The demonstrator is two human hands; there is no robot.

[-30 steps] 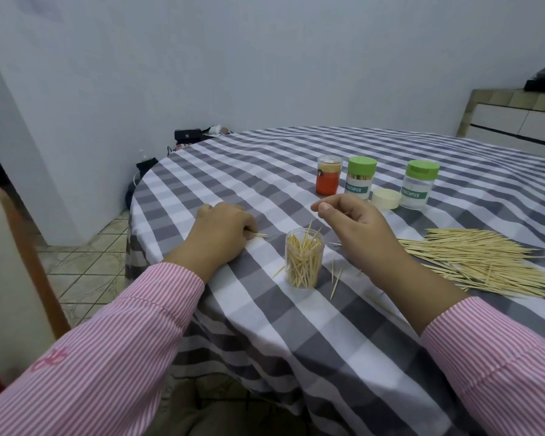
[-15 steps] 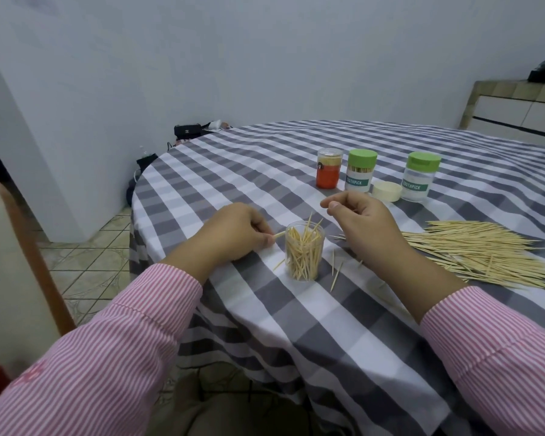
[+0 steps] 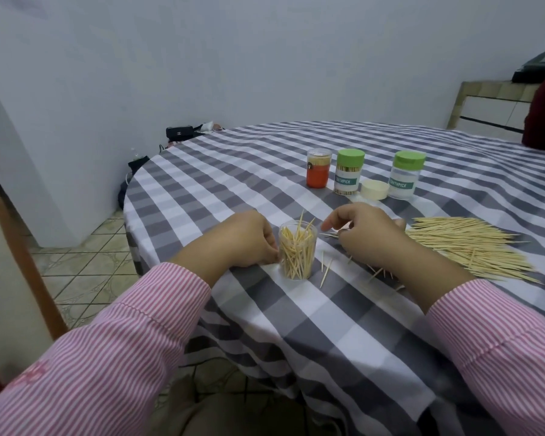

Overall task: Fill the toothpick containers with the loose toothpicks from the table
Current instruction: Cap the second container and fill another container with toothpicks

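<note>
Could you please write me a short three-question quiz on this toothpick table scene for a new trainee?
1. True or false: the clear open container between the hands already holds toothpicks.
2. How many green-lidded containers stand at the back?
3. On which side of the right hand does the big toothpick pile lie: A left, B right?

Key: 1 true. 2 two, and, flanking a loose cream lid, with an orange container beside them. 3 B. The left hand touches the clear container's side.
</note>
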